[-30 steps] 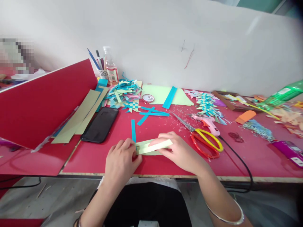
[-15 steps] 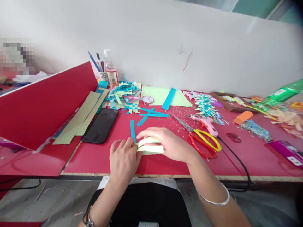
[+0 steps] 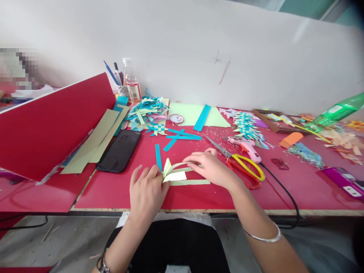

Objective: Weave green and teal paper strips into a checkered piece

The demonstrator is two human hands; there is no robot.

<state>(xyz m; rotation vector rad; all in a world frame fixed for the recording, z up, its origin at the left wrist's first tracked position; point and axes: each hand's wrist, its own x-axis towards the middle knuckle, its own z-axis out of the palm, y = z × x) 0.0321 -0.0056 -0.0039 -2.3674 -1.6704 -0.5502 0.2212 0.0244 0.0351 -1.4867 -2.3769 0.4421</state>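
Near the table's front edge, my left hand [image 3: 148, 187] is closed over the near ends of several pale green paper strips [image 3: 189, 182], holding them down. Some of these strips lie flat, while others curl up from the thumb. To the right, my right hand [image 3: 213, 167] pinches the free end of one strip, which arches between both hands. Exactly how the strips are joined under my left fingers is hidden. Just behind my left fingertips lies a short blue paper strip [image 3: 158, 156]. More blue strips [image 3: 182, 137] lie crossed farther back.
Scissors [image 3: 236, 161] and a pink glue gun [image 3: 246, 148] with a black cord lie at right. A black phone [image 3: 118, 151] and a red board [image 3: 59, 125] are at left. Behind sit a pile of woven paper pieces [image 3: 146, 113], a bottle [image 3: 132, 85] and a green bottle [image 3: 337, 112].
My right hand has moved right and slightly up, drawing one pale strip into an arch. Another strip now stands up near my left thumb. My left hand stays nearly in place.
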